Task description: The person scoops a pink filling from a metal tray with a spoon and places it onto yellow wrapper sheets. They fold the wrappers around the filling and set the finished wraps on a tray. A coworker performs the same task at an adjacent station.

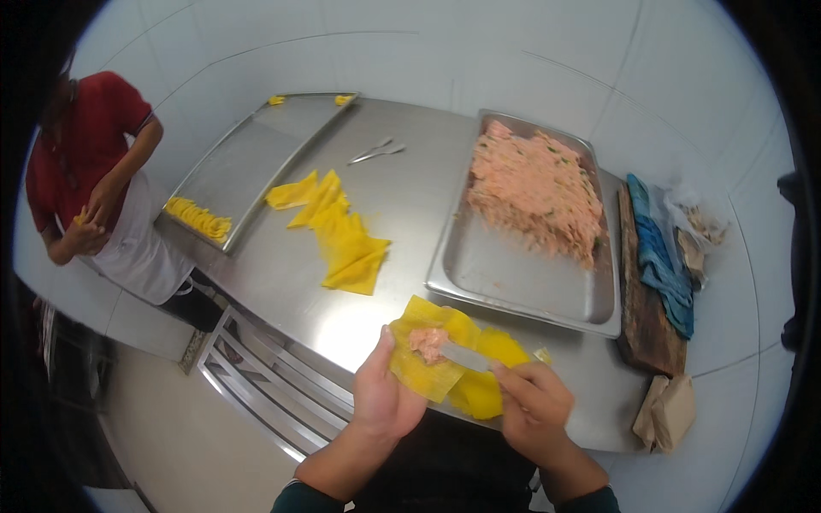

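Note:
A thin yellow dough wrapper (438,381) rests across the fingers of my left hand (389,400), its thumb on the edge. On the wrapper sits a small lump of pinkish-orange filling (426,344). My right hand (537,405) grips a flat metal spreader (466,356), whose blade tip touches the filling. More yellow wrappers (477,398) lie just behind and below, partly hidden by the held one. Beyond my hands stands a deep steel pan (479,267), with a mass of the same filling (540,190) heaped in its far part.
Loose wrappers (355,261) overlap on the steel table (428,141), near metal utensils (376,154). A tray (256,162) at left holds rows of yellow folded pieces (198,219). Right of the pan are a wooden board (637,291) and blue cloth (658,265). Another person (103,171) stands left.

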`<state>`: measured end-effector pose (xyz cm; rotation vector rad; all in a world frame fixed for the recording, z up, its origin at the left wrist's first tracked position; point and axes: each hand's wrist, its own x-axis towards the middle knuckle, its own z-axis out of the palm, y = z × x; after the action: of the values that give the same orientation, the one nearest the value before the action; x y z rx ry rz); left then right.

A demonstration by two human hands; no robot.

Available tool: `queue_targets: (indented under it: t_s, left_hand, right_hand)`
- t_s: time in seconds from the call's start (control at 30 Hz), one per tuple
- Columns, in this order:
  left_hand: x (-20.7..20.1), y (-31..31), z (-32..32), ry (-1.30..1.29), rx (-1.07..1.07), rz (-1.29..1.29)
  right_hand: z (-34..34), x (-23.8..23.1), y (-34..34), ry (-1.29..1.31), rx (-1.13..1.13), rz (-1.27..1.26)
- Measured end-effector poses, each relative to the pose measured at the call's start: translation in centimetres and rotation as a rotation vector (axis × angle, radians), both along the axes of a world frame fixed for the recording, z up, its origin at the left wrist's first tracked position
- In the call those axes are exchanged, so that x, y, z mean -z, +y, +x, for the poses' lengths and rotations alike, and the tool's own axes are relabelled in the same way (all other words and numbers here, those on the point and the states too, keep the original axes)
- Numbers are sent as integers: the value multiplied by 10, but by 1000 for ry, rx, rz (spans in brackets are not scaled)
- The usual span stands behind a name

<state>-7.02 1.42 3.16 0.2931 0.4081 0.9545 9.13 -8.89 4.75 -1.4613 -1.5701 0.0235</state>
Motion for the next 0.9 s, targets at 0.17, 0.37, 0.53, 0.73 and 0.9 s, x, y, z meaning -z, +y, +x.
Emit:
queue_targets:
  t_s: [0.17, 0.37, 0.53, 0.73, 0.9]
  left_hand:
    - [2, 1, 10, -13, 9, 21]
    - [18, 1, 8, -274, 167, -17]
    - [39, -3, 16, -691, 236, 151]
    - [36, -7, 23, -999, 330, 292]
    - [27, -12, 6, -172, 195, -42]
  right_hand:
    - [7, 14, -4, -35, 33, -54]
    - [7, 28, -11, -77, 33, 16]
    - [-9, 4, -30, -119, 52, -64]
    - [-14, 1, -41, -205, 72, -114]
    - [-17, 8, -42, -169, 28, -75]
